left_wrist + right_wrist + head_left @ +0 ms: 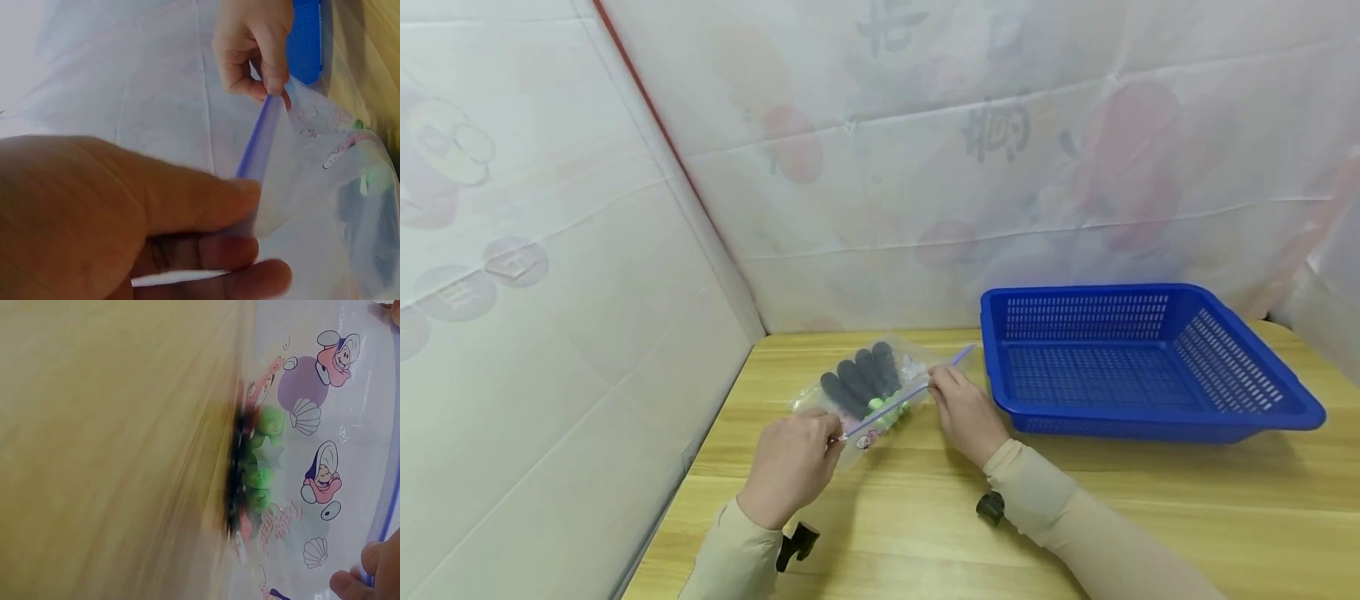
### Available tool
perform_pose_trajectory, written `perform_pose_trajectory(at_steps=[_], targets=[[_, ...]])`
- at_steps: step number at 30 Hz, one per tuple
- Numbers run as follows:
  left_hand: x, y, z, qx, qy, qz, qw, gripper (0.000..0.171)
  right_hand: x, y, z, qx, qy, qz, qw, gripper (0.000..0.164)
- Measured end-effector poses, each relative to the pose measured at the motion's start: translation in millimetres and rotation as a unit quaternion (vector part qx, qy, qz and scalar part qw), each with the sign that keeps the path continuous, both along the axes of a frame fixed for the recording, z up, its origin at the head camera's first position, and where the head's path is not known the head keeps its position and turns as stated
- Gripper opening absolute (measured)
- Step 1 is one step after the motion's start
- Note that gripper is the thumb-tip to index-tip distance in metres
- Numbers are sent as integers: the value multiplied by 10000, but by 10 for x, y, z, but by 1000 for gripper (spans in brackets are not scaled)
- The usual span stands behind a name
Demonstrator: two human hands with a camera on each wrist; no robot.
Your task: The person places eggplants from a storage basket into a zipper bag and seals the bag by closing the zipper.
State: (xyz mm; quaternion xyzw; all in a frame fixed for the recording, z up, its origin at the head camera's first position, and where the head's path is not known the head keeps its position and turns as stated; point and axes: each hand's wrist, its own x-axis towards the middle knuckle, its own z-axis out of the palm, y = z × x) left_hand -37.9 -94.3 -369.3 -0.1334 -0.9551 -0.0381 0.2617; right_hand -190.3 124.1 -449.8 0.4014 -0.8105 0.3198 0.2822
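Both hands hold a clear zip bag (867,439) by its purple zip strip (891,406). My left hand (797,458) pinches the strip's near left end, thumb on top in the left wrist view. The right hand (966,412) pinches it farther along, and a tail of strip sticks out beyond its fingers. Inside the bag lie several dark grey rounded long pieces (855,382) with bright green parts (269,422) at one end. Cartoon faces and a seashell print (305,417) decorate the bag's front in the right wrist view.
A blue plastic basket (1138,423) with slotted walls stands right of the right hand on the wood-grain table (910,533). White printed sheets (880,192) hang behind the table and along its left side. A black wrist mount (990,508) sits under the right sleeve.
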Motion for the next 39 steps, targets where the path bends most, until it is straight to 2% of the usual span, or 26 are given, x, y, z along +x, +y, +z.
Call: perform_pose_trajectory(at_steps=[4,7,12,15,18,22,24,27,35,39], targets=[[-38,45,-32,111,-168,-752,9970,9,-31,43,-7,248,-457,135,9986,15],[-49,90,-68,95,-662,-1248,9899,7,-34,93,-2,476,-808,211,9954,22],[-51,194,-158,-111,-1683,-1526,9738,6,15,147,17,1142,-1197,151,9861,27],[-63,275,-239,-311,-2008,-1632,9654,6,63,154,31,1645,-1548,109,9741,33],[-74,345,-319,-463,-2235,-1755,9577,7,93,155,22,2021,-1860,176,9614,32],[-91,381,-399,-508,-2545,-1675,9511,5,94,159,-42,2384,-2213,535,9441,34],[-103,379,-427,-477,-2666,-1519,9506,2,89,153,-78,2532,-2396,691,9347,37],[-107,368,-450,-427,-2748,-1306,9516,5,90,123,-108,2686,-2483,735,9278,40],[-136,327,-507,-259,-2788,-919,9556,18,156,7,-60,2652,-2571,273,9289,44],[-148,312,-496,-176,-2858,-777,9550,20,187,-2,-31,2480,-2547,-42,9347,51]])
